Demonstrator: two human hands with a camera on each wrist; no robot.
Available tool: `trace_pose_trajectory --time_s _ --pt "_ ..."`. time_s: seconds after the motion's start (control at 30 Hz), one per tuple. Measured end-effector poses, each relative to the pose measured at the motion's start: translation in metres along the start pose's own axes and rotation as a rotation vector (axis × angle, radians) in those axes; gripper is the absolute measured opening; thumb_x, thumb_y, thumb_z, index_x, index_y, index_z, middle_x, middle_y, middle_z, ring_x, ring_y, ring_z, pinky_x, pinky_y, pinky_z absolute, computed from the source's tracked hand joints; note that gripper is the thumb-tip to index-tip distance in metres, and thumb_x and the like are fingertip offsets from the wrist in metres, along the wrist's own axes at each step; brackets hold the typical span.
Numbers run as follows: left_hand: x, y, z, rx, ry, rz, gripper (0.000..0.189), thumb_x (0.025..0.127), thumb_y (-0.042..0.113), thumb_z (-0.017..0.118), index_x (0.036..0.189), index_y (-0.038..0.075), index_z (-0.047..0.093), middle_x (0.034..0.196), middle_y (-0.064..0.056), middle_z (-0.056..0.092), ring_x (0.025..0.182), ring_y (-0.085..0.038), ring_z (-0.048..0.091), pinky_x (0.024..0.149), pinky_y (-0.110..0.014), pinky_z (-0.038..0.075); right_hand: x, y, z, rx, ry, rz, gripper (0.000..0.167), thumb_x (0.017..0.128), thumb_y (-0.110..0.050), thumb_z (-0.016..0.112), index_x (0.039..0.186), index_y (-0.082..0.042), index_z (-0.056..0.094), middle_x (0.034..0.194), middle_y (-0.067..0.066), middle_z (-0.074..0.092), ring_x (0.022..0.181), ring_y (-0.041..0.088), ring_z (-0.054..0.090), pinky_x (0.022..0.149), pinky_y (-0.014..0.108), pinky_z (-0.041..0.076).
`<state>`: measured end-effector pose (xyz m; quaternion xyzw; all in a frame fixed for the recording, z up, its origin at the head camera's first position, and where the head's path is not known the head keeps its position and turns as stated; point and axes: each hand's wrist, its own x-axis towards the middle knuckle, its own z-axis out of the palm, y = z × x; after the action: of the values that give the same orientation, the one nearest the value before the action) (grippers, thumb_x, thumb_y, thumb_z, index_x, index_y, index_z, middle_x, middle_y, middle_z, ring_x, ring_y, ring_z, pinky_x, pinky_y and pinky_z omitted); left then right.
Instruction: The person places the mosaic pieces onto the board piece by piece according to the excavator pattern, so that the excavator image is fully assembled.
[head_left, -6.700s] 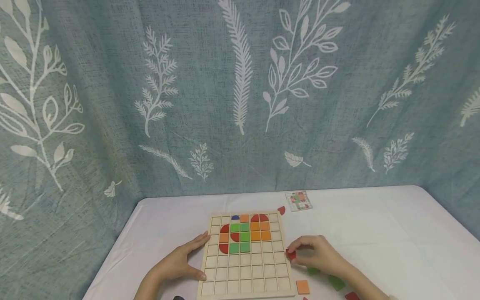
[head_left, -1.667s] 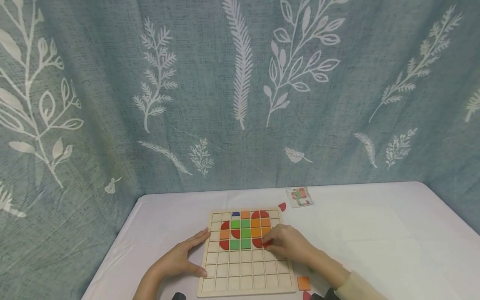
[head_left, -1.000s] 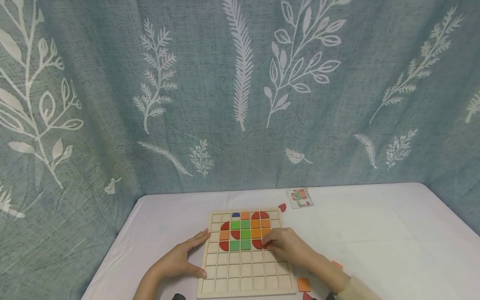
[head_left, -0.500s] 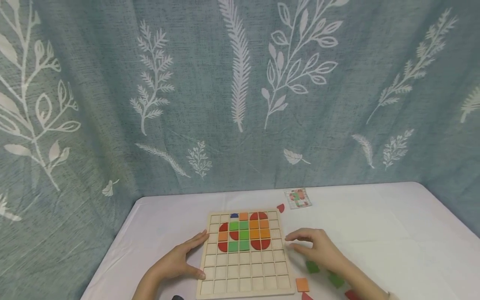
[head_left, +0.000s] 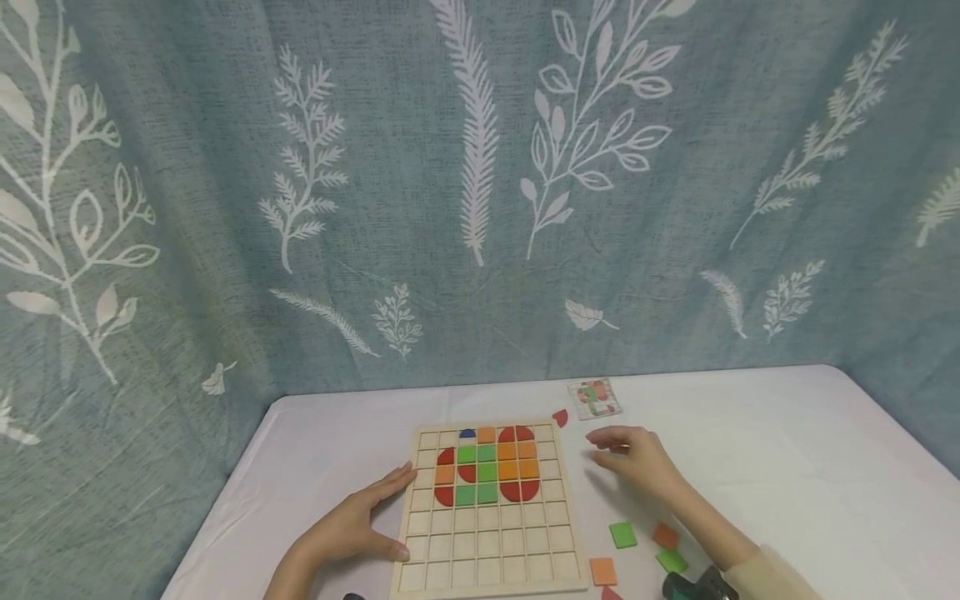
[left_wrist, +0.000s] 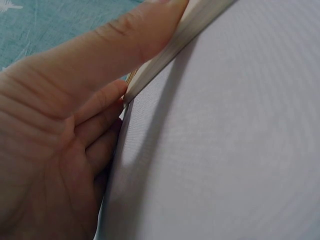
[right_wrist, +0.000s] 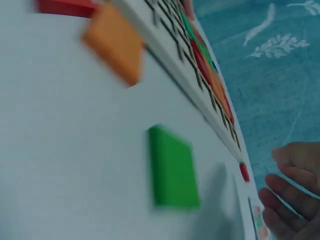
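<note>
A wooden grid board (head_left: pixel 489 546) lies on the table with coloured tiles in its upper rows. They include green squares (head_left: pixel 487 472), orange squares (head_left: pixel 517 460) and red quarter-circles (head_left: pixel 520 490); one small blue half-round tile (head_left: pixel 468 433) sits in the top row. My left hand (head_left: pixel 348 523) rests at the board's left edge, fingers extended and thumb touching the rim (left_wrist: pixel 172 47). To the right of the board my right hand (head_left: pixel 637 458) hovers above the cloth, holding nothing, its fingers slightly bent. Nearest to it are a red quarter-circle (head_left: pixel 560 418) and a small pattern card (head_left: pixel 595 398).
Loose tiles lie right of the board: a green square (head_left: pixel 622 535), a darker orange one (head_left: pixel 666 536), another green (head_left: pixel 672 560), an orange one (head_left: pixel 603 572) and a red piece (head_left: pixel 611 593). A patterned curtain (head_left: pixel 420 208) hangs behind the table. A dark wrist device (head_left: pixel 701 586) shows on my right arm.
My right hand first brought a red quarter-circle from beside the board to the grid, beside another red one. It then let go and moved right and farther back. The left hand stayed put.
</note>
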<state>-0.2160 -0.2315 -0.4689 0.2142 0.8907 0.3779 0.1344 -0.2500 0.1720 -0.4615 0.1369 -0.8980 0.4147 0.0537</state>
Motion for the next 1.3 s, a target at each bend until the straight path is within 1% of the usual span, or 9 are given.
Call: trace_pose_trajectory --time_s 0.23,0.37,0.43,0.6,0.7,0.77,0.87,1.13,1.3 --pt "0.003 0.001 0.001 -0.018 -0.007 -0.009 0.100 0.058 0.037 0.083 0.142 0.010 0.037 0.150 -0.013 0.027 0.137 -0.039 0.020 0.105 -0.061 0.021 0.040 -0.004 0.021 -0.019 0.077 -0.015 0.023 0.078 -0.002 0.068 0.100 0.002 0.069 0.099 0.017 0.068 0.090 0.033 0.065 0.076 0.041 0.055" --pt "0.004 0.002 0.002 -0.031 -0.005 -0.009 0.100 0.057 0.036 0.084 0.142 0.010 0.038 0.150 -0.012 0.027 0.137 -0.039 0.020 0.105 -0.061 0.020 0.053 -0.006 0.030 -0.061 0.112 -0.012 0.024 0.075 0.002 0.067 0.099 0.000 0.069 0.098 0.018 0.068 0.089 0.035 0.064 0.074 0.044 0.053" --pt "0.005 0.002 0.002 -0.037 -0.006 -0.003 0.100 0.057 0.036 0.084 0.142 0.010 0.037 0.150 -0.012 0.027 0.137 -0.039 0.020 0.106 -0.061 0.019 0.057 -0.006 0.033 -0.090 0.104 -0.008 0.024 0.073 0.003 0.068 0.097 -0.001 0.070 0.094 0.016 0.069 0.083 0.032 0.063 0.068 0.041 0.053" --pt "0.004 0.002 0.001 -0.040 -0.005 0.004 0.101 0.057 0.036 0.084 0.142 0.010 0.036 0.150 -0.012 0.026 0.137 -0.039 0.019 0.106 -0.061 0.018 0.063 -0.001 0.037 -0.131 0.060 -0.032 0.026 0.071 0.011 0.061 0.091 -0.002 0.071 0.090 0.011 0.070 0.071 0.024 0.060 0.060 0.033 0.049" --pt "0.004 0.000 0.001 -0.037 -0.004 0.002 0.101 0.057 0.036 0.084 0.142 0.010 0.037 0.150 -0.013 0.026 0.137 -0.039 0.020 0.106 -0.061 0.018 0.065 0.002 0.038 -0.142 0.055 -0.063 0.025 0.070 0.010 0.062 0.089 -0.003 0.072 0.086 0.009 0.070 0.075 0.025 0.062 0.064 0.037 0.051" --pt "0.003 0.000 0.000 -0.036 -0.005 0.000 0.101 0.056 0.036 0.084 0.142 0.010 0.037 0.150 -0.013 0.026 0.137 -0.039 0.020 0.106 -0.061 0.018 0.066 0.003 0.038 -0.156 0.055 -0.086 0.021 0.070 0.007 0.066 0.088 -0.004 0.071 0.085 0.007 0.069 0.084 0.024 0.063 0.073 0.039 0.052" --pt "0.002 -0.001 0.000 -0.039 -0.005 0.000 0.101 0.056 0.035 0.084 0.142 0.009 0.037 0.150 -0.013 0.026 0.137 -0.040 0.020 0.106 -0.061 0.018 0.068 0.004 0.039 -0.156 0.041 -0.107 0.018 0.070 0.002 0.068 0.088 -0.004 0.071 0.085 0.007 0.068 0.085 0.025 0.061 0.075 0.041 0.051" --pt "0.001 -0.001 0.000 -0.042 -0.005 -0.007 0.100 0.057 0.035 0.084 0.142 0.010 0.037 0.150 -0.013 0.026 0.137 -0.040 0.019 0.105 -0.061 0.019 0.067 0.008 0.040 -0.109 0.029 -0.111 0.034 0.063 0.017 0.053 0.088 0.000 0.070 0.084 0.010 0.069 0.081 0.025 0.065 0.074 0.039 0.055" --pt "-0.001 0.000 -0.001 -0.049 -0.007 -0.019 0.100 0.057 0.035 0.084 0.142 0.009 0.037 0.150 -0.013 0.026 0.137 -0.039 0.019 0.105 -0.062 0.019 0.065 0.008 0.041 -0.103 0.050 -0.140 0.029 0.066 0.012 0.062 0.092 0.000 0.070 0.090 0.012 0.069 0.090 0.030 0.064 0.081 0.044 0.053"
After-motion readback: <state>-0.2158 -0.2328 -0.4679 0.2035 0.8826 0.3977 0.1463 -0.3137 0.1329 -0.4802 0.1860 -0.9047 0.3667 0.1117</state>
